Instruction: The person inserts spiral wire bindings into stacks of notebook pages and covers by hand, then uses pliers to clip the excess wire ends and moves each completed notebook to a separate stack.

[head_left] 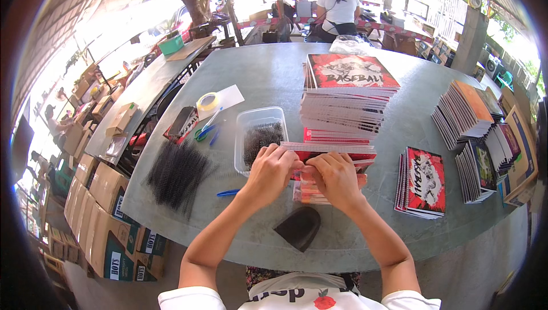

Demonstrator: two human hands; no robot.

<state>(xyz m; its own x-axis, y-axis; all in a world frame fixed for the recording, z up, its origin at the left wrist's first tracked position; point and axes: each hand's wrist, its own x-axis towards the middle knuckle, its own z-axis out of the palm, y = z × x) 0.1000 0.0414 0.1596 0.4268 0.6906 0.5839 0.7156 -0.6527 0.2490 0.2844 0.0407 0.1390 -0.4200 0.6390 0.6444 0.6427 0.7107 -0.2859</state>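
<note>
At the near middle of the table, a notebook (330,147) with punched white pages and a red cover lies partly under my hands. My left hand (269,167) bends its fingers closed at the notebook's near edge. Beside it, my right hand (337,177) is closed on the same edge, fingertips almost meeting the left ones; any small piece between them is hidden. More notebooks (305,192) show edge-on beneath. Left of my hands stands a clear plastic tub (241,139) of black spiral coils (264,139). A tall stack of notebooks (342,107) rises just beyond.
Loose black coils (178,173) spread at left, near scissors (201,134), a tape roll (208,102) and a blue pen (228,193). A dark rounded object (299,229) lies near the front edge. More notebook stacks (421,181) stand right. A person (338,7) sits beyond the table.
</note>
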